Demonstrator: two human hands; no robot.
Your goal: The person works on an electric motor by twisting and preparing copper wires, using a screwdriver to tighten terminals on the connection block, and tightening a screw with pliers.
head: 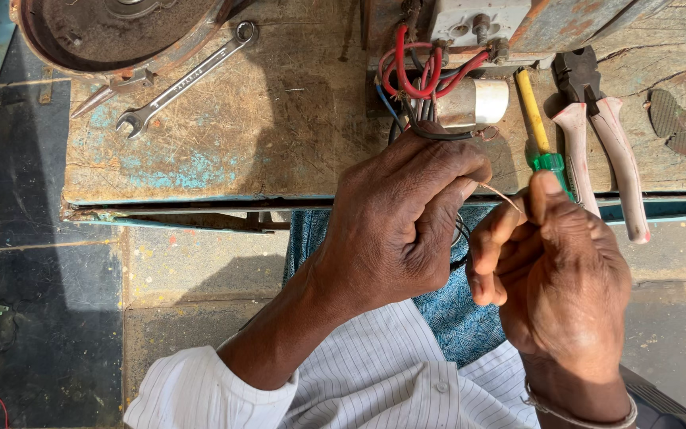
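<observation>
My left hand [402,218] is closed around a bundle of black, red and blue wires [418,87] that run up to a white and grey electrical unit [478,24] at the bench's far edge. My right hand [553,270] pinches a thin bare copper strand [500,195] that stretches across to my left fingers. Both hands hover at the bench's front edge, above my lap. A white cylinder-shaped part [482,102] lies just beyond my left hand.
On the worn wooden bench [279,127] lie a combination wrench [188,75], a yellow-shafted screwdriver with green handle [540,127], pliers with pale grips [601,135], and a round rusty metal housing [113,32] at the back left. Dark tiled floor lies to the left.
</observation>
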